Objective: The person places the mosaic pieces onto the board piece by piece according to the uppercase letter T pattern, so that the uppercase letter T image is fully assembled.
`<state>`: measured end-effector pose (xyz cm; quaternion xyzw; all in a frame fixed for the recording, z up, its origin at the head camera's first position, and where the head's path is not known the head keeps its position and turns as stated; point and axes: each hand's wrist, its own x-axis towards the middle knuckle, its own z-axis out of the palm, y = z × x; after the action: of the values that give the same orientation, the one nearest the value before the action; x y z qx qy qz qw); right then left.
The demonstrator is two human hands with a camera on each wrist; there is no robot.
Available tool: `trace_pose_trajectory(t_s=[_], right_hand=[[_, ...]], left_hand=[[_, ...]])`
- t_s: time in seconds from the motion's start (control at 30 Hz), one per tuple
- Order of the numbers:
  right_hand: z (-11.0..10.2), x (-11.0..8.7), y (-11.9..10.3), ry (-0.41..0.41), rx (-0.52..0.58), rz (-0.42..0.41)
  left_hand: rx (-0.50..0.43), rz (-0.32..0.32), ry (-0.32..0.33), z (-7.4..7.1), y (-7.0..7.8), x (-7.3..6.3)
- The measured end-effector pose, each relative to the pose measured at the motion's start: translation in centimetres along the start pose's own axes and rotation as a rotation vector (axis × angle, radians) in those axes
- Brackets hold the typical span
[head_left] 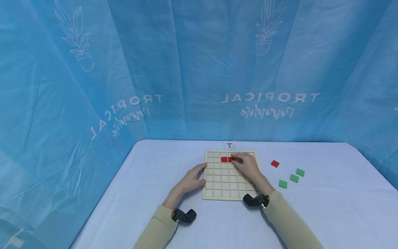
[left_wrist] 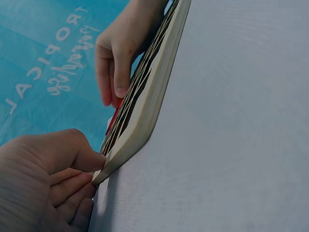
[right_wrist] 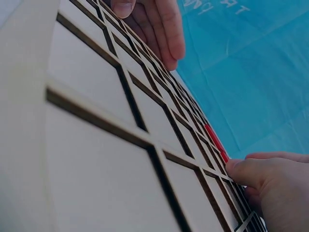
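Observation:
A pale wooden grid board (head_left: 217, 185) lies on the table. Two red square tiles sit side by side in one of its upper rows; the left red tile (head_left: 224, 159) is free of the hands. My right hand (head_left: 247, 166) reaches over the board and pinches the right red tile (head_left: 230, 159) between thumb and fingertips, its right part hidden. In the right wrist view, the thumb (right_wrist: 244, 170) meets the end of the red strip. My left hand (head_left: 188, 180) rests against the board's left edge, forefinger and thumb spread apart along it.
Right of the board lie a loose red tile (head_left: 275, 163) and three green tiles (head_left: 294, 178). A small printed grid card (head_left: 229, 145) lies behind the board. A blue printed cloth (head_left: 199, 69) hangs behind the white-covered table (head_left: 326, 207).

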<state>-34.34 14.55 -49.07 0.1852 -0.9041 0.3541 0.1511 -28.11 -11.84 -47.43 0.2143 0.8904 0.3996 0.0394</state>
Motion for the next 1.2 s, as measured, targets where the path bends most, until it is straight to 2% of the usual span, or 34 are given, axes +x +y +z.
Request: trace_pose_trajectory(t_s=[0.57,0.7,0.87,0.97,1.1,1.2], right_hand=[[-0.3,0.1,-0.1,0.023,0.054,-0.024],[-2.0,0.4,-1.3,0.057,0.131,-0.001],[-6.3,0.7,-2.3,0.101,0.258,0.042],[-8.4,0.4,0.0,0.159,0.285,0.081],[-10.0,-0.6,5.4,0.244,0.234,0.166],[-11.4,-1.7,7.2,0.248,0.204,0.251]], left_hand=[[-0.002,0.012,-0.002,0.1,-0.1,0.2],[-0.001,0.009,-0.002,0.2,-0.1,0.2],[-0.006,0.013,0.005,0.4,0.0,0.3],[0.002,0.01,0.001,0.5,-0.1,0.3],[0.016,0.01,0.002,0.3,-0.4,0.3],[0.021,0.012,0.004,0.2,-0.5,0.2]])
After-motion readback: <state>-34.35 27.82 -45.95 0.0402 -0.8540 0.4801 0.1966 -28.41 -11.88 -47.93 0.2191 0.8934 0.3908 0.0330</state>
